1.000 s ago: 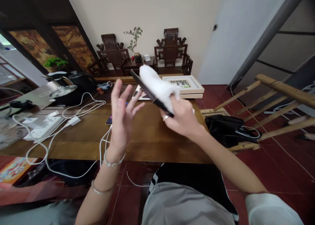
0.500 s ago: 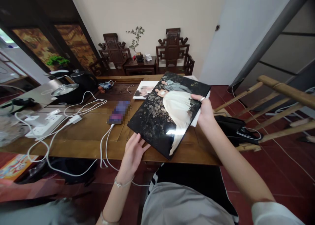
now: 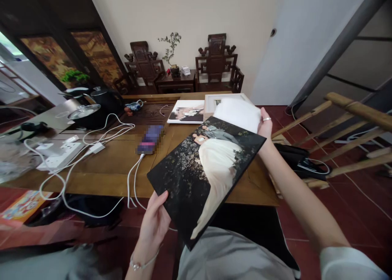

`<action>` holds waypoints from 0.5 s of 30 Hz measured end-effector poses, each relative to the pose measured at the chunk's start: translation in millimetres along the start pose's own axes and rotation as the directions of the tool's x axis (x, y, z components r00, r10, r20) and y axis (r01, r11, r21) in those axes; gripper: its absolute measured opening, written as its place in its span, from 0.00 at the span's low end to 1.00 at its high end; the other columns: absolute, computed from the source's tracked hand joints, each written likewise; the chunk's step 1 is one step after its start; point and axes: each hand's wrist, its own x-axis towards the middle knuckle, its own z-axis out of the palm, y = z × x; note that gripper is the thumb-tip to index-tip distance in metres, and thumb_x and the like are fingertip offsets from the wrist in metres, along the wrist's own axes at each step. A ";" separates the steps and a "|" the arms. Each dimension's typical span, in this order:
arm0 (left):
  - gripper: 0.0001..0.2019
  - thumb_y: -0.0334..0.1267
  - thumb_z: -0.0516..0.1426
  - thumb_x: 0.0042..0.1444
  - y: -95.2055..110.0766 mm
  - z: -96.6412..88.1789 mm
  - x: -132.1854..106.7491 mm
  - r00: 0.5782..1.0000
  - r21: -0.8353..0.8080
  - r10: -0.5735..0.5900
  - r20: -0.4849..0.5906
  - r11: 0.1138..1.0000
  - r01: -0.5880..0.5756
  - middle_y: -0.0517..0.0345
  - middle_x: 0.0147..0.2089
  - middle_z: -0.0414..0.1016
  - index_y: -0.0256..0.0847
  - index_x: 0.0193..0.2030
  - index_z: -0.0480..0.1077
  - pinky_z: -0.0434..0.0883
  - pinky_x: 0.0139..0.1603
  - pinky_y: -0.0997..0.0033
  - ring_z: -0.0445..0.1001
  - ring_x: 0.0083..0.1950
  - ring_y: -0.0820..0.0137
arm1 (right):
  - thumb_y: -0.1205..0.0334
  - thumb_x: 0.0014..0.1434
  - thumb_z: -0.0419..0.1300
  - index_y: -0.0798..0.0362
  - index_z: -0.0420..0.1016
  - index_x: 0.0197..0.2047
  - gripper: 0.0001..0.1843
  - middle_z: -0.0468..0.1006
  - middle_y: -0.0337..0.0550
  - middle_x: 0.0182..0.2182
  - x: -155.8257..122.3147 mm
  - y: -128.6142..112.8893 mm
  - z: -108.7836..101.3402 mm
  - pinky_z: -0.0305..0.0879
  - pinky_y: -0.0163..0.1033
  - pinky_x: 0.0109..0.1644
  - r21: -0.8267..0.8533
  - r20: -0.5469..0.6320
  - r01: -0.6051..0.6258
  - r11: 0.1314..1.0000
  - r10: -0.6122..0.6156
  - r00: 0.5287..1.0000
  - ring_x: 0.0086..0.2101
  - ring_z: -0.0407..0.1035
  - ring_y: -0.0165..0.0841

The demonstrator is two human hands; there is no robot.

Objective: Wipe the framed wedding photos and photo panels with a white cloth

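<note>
A glossy wedding photo panel [image 3: 186, 178], showing a couple against dark foliage, is tilted above the front edge of the table. My left hand [image 3: 156, 216] grips its lower left edge, thumb on the face and the other fingers underneath. Beyond the panel's upper edge is a soft white sheet [image 3: 237, 112]. At that sheet's right edge my right hand [image 3: 265, 125] is closed on it, with a ring on one finger. The panel's right corner overlaps the base of this hand. Behind the sheet lies a pale frame or box [image 3: 210, 102], partly covered.
Another photo print [image 3: 186, 110] lies left of the frame. A phone [image 3: 149, 139] on a white cable and a power strip [image 3: 59, 155] with tangled cords occupy the table's left side. Kettle [image 3: 105, 98] and lidded pot [image 3: 84, 112] stand farther back. A bamboo chair [image 3: 358, 112] is at right.
The photo panel has come down and toward me, uncovering the white sheet and pale frame behind it. My right hand has shifted from the panel's face to the sheet's edge.
</note>
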 end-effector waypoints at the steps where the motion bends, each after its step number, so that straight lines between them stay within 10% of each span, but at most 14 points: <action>1: 0.24 0.34 0.67 0.48 1.5 -3.0 -2.9 1.000 -0.005 0.003 -0.017 1.000 -0.003 0.53 0.47 0.83 0.42 0.54 0.76 0.75 0.59 0.59 0.80 0.54 0.55 | 0.45 0.49 0.63 0.51 0.75 0.41 0.22 0.81 0.47 0.37 6.9 -3.2 -2.7 0.75 0.55 0.50 -0.055 -0.013 0.055 0.997 -0.055 0.998 0.44 0.76 0.46; 4: 0.24 0.31 0.67 0.46 4.7 -8.1 -6.4 0.997 -0.030 0.013 -0.078 0.999 -0.015 0.53 0.46 0.83 0.42 0.53 0.76 0.75 0.58 0.59 0.81 0.51 0.56 | 0.54 0.46 0.66 0.49 0.73 0.42 0.19 0.81 0.44 0.40 14.4 -19.3 -13.9 0.73 0.54 0.50 -0.384 -0.008 0.270 0.883 -0.295 0.955 0.43 0.75 0.44; 7: 0.24 0.30 0.67 0.46 5.3 -8.7 -3.8 0.990 -0.057 0.026 -0.135 0.998 -0.034 0.53 0.45 0.84 0.41 0.53 0.77 0.77 0.56 0.60 0.82 0.48 0.58 | 0.60 0.49 0.65 0.49 0.72 0.39 0.12 0.80 0.46 0.37 -0.4 -36.4 -27.7 0.72 0.53 0.47 -0.758 0.290 0.473 0.449 -0.417 0.861 0.40 0.75 0.45; 11: 0.23 0.31 0.67 0.47 3.5 -6.3 2.0 0.983 -0.066 0.095 -0.155 0.992 -0.107 0.54 0.46 0.83 0.42 0.53 0.76 0.79 0.52 0.64 0.82 0.47 0.60 | 0.74 0.54 0.54 0.54 0.73 0.39 0.12 0.79 0.59 0.48 -43.7 -36.6 -38.9 0.70 0.53 0.50 -0.617 0.780 0.770 -0.164 0.004 0.626 0.49 0.73 0.49; 15: 0.23 0.33 0.67 0.48 3.9 -3.0 10.2 0.971 -0.019 0.200 -0.131 0.979 -0.205 0.54 0.48 0.83 0.43 0.53 0.76 0.81 0.45 0.68 0.82 0.45 0.62 | 0.77 0.60 0.53 0.56 0.75 0.43 0.13 0.67 0.63 0.64 -84.1 -9.6 -42.9 0.59 0.62 0.63 -0.327 0.865 0.874 -0.359 0.260 0.430 0.64 0.59 0.51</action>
